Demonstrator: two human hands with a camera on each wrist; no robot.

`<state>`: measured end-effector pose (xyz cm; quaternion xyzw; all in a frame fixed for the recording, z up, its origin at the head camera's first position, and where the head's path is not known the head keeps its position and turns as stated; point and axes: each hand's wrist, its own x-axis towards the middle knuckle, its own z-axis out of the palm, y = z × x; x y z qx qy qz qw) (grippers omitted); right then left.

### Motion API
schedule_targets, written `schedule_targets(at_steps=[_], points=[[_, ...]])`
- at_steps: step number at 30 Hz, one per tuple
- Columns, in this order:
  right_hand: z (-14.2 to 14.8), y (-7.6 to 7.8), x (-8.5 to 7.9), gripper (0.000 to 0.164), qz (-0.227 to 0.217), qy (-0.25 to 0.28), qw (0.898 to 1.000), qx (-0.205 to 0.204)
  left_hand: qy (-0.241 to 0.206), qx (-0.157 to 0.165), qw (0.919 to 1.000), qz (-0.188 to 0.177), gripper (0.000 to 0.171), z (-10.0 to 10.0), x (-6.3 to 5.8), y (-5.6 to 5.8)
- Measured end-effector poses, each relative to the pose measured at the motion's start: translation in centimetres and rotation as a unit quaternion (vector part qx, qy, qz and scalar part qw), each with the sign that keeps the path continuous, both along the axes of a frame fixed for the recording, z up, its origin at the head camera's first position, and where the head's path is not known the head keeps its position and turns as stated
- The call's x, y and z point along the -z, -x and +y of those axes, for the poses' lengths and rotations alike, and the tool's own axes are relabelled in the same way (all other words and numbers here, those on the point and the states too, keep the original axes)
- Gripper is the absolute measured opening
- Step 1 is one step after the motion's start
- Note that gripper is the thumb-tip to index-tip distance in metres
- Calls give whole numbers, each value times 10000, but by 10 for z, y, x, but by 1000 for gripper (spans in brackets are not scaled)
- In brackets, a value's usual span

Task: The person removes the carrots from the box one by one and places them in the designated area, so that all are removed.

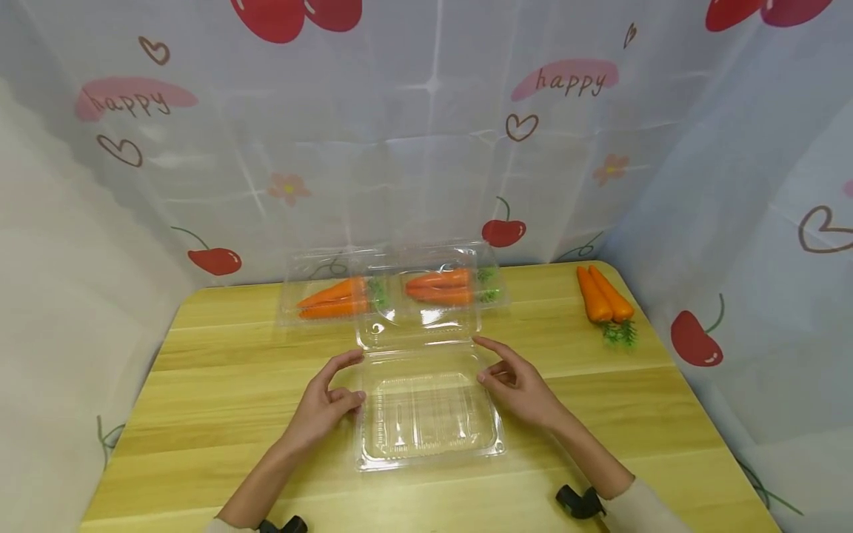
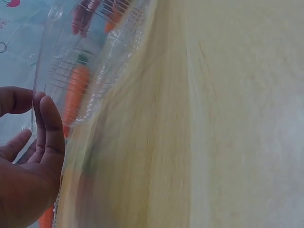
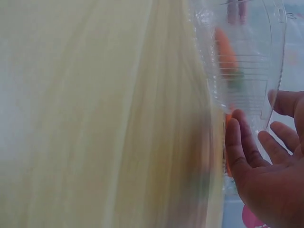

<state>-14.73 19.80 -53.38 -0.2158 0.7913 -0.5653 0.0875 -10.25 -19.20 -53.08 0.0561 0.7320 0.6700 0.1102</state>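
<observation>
An opened clear plastic clamshell container (image 1: 426, 453) is in the middle of the table, its base toward me and its lid (image 1: 418, 337) raised behind. My left hand (image 1: 324, 407) pinches its left rim between thumb and fingers, and the rim shows between the fingertips (image 2: 50, 107) in the left wrist view. At the opposite side, my right hand (image 1: 526, 389) holds the right rim, with the thumb (image 3: 284, 102) at the edge and other fingers below. Ridges line the base, and only bare table shows through it.
Behind the lid stand two more clear containers, holding orange carrots (image 1: 333, 300) on the left and carrots (image 1: 440, 287) on the right, with green tops. Two loose carrots (image 1: 603, 295) lie at the back right of the wooden table (image 1: 220, 392). A printed curtain (image 1: 413, 170) hangs behind.
</observation>
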Motion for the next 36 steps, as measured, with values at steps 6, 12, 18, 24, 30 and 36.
schedule_targets(at_steps=[6, 12, 18, 24, 30, 36], points=[[2, 2, 6, 62, 142, 112, 9997, -161, -108, 70, 9999, 79, 76, -1, 1, 0], [0, -1, 5, 61, -11, 294, 9994, -181, -258, 159, 9990, 339, 77, -4, 4, -4], [-3, -2, 5, 58, -54, 455, 9987, -234, -381, 258, 9974, 555, 76, -7, 7, -7], [-8, -2, 10, 58, -7, 647, 9973, -349, -387, 185, 9977, 530, 76, -13, 5, -13], [-17, -5, 9, 59, -58, 680, 9968, -422, -403, 188, 9978, 498, 75, -21, 7, -21], [-29, -7, 5, 58, -174, 741, 9958, -515, -376, 24, 9982, 457, 75, -31, 7, -28]])
